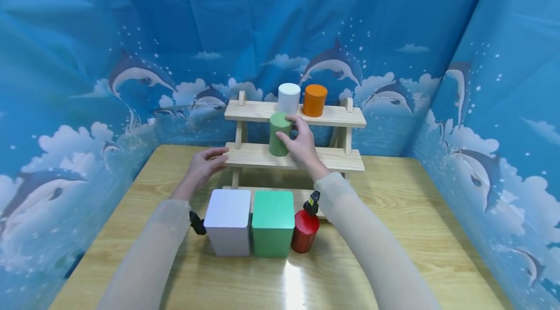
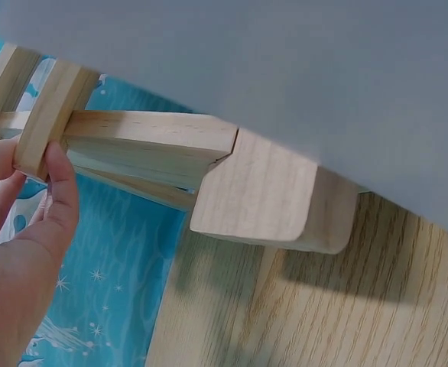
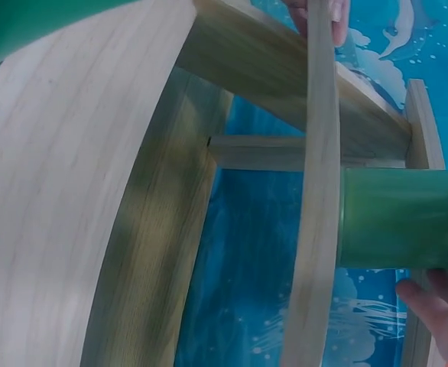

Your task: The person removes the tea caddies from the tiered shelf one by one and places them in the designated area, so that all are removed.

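On the middle board of a wooden three-tier stand [image 1: 245,154] stands a green cylinder [image 1: 279,140], upright. My right hand [image 1: 303,144] holds it from the right side, thumb in front and fingers toward the back. In the right wrist view the green cylinder [image 3: 407,218] meets the board, with the thumb and fingers [image 3: 430,306] at its side. My left hand [image 1: 203,168] grips the left end of the middle board. The left wrist view shows its thumb and fingers [image 2: 62,191] pinching the board's end [image 2: 44,130].
On the top board stand a white cylinder [image 1: 288,98] and an orange cylinder [image 1: 315,101]. A white block [image 1: 228,222], a green block [image 1: 273,225] and a red cylinder [image 1: 305,232] stand in front, by the lowest board. Blue dolphin-print cloth [image 1: 271,18] surrounds the wooden table [image 1: 393,193].
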Available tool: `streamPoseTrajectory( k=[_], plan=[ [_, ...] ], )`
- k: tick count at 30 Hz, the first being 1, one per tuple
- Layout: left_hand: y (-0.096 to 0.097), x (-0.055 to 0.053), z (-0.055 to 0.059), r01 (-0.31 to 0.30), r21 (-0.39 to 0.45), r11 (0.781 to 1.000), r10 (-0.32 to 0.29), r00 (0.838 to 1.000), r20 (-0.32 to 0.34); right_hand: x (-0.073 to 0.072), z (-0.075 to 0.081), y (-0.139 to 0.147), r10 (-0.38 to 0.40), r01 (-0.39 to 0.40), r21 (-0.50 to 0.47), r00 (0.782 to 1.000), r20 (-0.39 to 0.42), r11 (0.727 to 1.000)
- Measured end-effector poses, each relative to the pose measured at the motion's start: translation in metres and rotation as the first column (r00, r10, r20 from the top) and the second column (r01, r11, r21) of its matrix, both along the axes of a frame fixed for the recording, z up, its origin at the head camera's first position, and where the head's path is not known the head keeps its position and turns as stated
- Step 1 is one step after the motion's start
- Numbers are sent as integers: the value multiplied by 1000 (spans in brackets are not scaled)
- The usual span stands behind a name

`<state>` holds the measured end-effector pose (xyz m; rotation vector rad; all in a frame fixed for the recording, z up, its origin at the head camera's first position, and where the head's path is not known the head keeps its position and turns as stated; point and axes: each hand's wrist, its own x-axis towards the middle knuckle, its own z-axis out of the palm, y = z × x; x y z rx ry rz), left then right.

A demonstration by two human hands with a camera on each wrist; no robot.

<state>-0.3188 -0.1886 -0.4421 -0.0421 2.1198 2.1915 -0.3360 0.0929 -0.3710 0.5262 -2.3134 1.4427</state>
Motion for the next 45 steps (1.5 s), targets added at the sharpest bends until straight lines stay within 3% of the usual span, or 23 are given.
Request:
streamPoseTrajectory(
  k=[25, 35, 37, 45],
  plan=[
    [-1, -1, -2, 19, 8, 1000, -19, 1000, -16, 12, 4, 10, 20, -28, -49, 989, -147, 998],
    [-2, -1, -2, -5, -7, 1000, 5, 1000, -4, 21, 2, 18, 45, -59, -71, 982, -182, 996],
    [-2, -1, -2, -1, -8, 1000, 1, 1000, -6, 25, 3, 20, 47, -63, -76, 980, -193, 995],
    [0, 0, -2, -1, -10, 1000, 1, 1000, -12, 62, 29, 21, 49, -71, -83, 969, -244, 994]
  ],
)
